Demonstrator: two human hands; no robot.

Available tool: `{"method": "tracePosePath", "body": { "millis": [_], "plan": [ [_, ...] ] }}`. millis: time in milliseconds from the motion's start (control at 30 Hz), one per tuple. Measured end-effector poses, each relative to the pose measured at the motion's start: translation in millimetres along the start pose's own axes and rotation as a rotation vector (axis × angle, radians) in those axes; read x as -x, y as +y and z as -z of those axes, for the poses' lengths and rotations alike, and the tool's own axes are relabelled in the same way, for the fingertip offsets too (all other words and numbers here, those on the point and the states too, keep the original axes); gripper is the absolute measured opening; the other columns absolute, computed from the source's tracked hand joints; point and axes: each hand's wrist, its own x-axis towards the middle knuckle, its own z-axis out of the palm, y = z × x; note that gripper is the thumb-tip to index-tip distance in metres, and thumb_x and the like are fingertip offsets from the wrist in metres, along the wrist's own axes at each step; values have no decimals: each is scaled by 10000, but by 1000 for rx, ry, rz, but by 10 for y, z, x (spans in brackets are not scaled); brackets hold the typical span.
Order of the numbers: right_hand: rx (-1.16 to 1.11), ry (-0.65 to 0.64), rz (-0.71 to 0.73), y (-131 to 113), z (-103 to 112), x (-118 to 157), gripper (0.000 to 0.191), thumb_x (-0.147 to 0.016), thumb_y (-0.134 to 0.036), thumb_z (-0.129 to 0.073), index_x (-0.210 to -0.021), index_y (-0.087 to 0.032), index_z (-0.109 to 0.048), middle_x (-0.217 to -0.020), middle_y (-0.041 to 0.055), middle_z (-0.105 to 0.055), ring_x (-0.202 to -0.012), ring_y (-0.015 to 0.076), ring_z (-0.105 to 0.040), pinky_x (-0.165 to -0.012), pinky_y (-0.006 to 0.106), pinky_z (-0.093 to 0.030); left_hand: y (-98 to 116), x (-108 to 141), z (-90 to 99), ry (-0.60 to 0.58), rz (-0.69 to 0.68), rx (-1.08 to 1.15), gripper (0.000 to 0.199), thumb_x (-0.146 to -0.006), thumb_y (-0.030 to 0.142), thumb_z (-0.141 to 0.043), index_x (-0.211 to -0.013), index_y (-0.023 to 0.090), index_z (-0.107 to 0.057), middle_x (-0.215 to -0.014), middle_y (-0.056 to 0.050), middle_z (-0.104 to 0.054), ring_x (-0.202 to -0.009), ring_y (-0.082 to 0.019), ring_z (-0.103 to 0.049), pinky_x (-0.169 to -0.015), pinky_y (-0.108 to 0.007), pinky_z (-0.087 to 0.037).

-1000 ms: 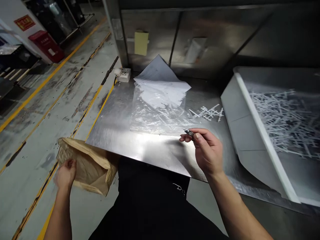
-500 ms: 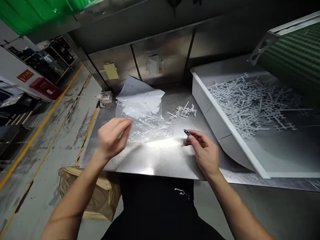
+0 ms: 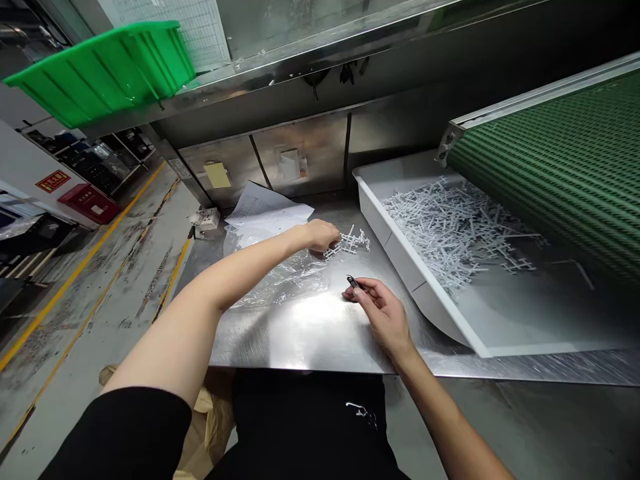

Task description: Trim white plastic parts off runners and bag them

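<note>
In the head view, the person's left hand (image 3: 321, 235) reaches over to a small pile of white sticks (image 3: 354, 241) on the shiny metal tabletop (image 3: 295, 343). The hand is right at the pile's left end, with its fingers bent down. The fingertips are hidden, so one cannot tell if it has picked up a stick. The small pile lies between a clear plastic bag (image 3: 277, 280) and a big white tray (image 3: 423, 270).

The right hand (image 3: 383, 310) is lower down, near the front of the tabletop. It holds a small dark tool (image 3: 353, 283) pinched between the thumb and fingers, with the tip poking up to the left. The right hand is near the small pile but does not touch it.

The big tray stands on the right and has a large heap of white sticks (image 3: 437, 230) inside. A green belt (image 3: 560, 147) hangs over the tray's far right part. White paper (image 3: 263, 208) lies at the back, next to the clear bag. A green bin (image 3: 115, 73) sits up on a shelf (image 3: 300, 63) at the top left. Down low, a brown bag (image 3: 217, 413) is partly hidden behind the left arm.
</note>
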Motion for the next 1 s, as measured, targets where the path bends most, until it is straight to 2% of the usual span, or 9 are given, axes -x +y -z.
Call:
{"method": "tracePosePath", "body": {
  "millis": [167, 267, 367, 467, 533, 600, 733, 867, 1000],
  "plan": [
    [89, -13, 44, -16, -5, 2, 460, -1007, -644, -783, -1193, -225, -747, -960, 86, -850, -912, 277, -841, -900, 483, -701, -25, -9, -82, 54, 21, 44, 339, -737, 37, -741, -977, 239, -868, -1099, -45, -858, -939, -228, -734, -751, -314, -455],
    [97, -4, 47, -36, -2, 34, 425, -1011, -613, -791, -1179, -224, -752, -941, 81, -850, -878, 271, -845, -850, 459, -709, -177, 147, -1, 172, 47, 84, 282, -825, 51, -699, -965, 231, -863, -1052, -55, -850, -933, -231, -749, -773, -330, -459],
    [100, -9, 61, -63, 7, 93, 396, -1017, -585, -798, -1180, -226, -753, -915, 71, -847, -837, 261, -847, -813, 436, -717, -345, 615, 141, 476, 42, 169, 206, -933, 119, -675, -978, 226, -846, -1005, -41, -830, -917, -222, -759, -790, -330, -478],
    [124, -53, 74, -107, 11, 162, 354, -1043, -543, -783, -1205, -231, -748, -916, 66, -853, -823, 254, -851, -807, 421, -720, -237, 1370, 146, 783, 46, 320, 161, -1061, 222, -651, -1079, 213, -811, -1067, -38, -817, -997, -207, -765, -845, -319, -523],
    [175, -125, 82, -151, -10, 202, 321, -1071, -515, -753, -1229, -237, -747, -931, 63, -861, -834, 253, -855, -821, 414, -718, 57, 1879, -22, 875, 32, 447, 188, -1129, 275, -615, -1115, 186, -780, -1056, -57, -812, -986, -198, -765, -856, -316, -555],
    [275, -224, 119, -205, -69, 222, 288, -1092, -488, -726, -1251, -250, -755, -979, 62, -869, -880, 255, -860, -852, 407, -708, 440, 2264, -344, 857, -51, 561, 239, -1161, 286, -579, -1055, 167, -757, -974, -58, -804, -904, -183, -762, -823, -305, -582],
    [511, -387, 297, -319, -317, 149, 227, -1109, -426, -697, -1273, -286, -766, -1177, 74, -857, -1059, 284, -839, -947, 432, -672, 986, 2510, -1191, 792, 60, 757, 184, -1141, 226, -570, -1096, 182, -743, -1183, -104, -831, -1078, -228, -813, -893, -336, -661],
    [573, -452, 402, -335, -651, -56, 232, -1136, -396, -627, -1314, -299, -740, -1266, 106, -833, -1184, 319, -802, -1049, 496, -641, 1005, 2374, -1709, 917, 281, 713, 151, -1088, 186, -610, -1006, 204, -736, -1477, -138, -756, -1455, -322, -695, -1150, -503, -639],
    [616, -460, 433, -197, -917, -245, 258, -1139, -405, -604, -1327, -288, -736, -1348, 127, -819, -1305, 342, -763, -1148, 554, -604, 833, 2355, -1723, 1054, 412, 583, 151, -1074, 183, -624, -1013, 194, -761, -1642, -155, -645, -1687, -361, -449, -1353, -642, -458]
  ]
}}
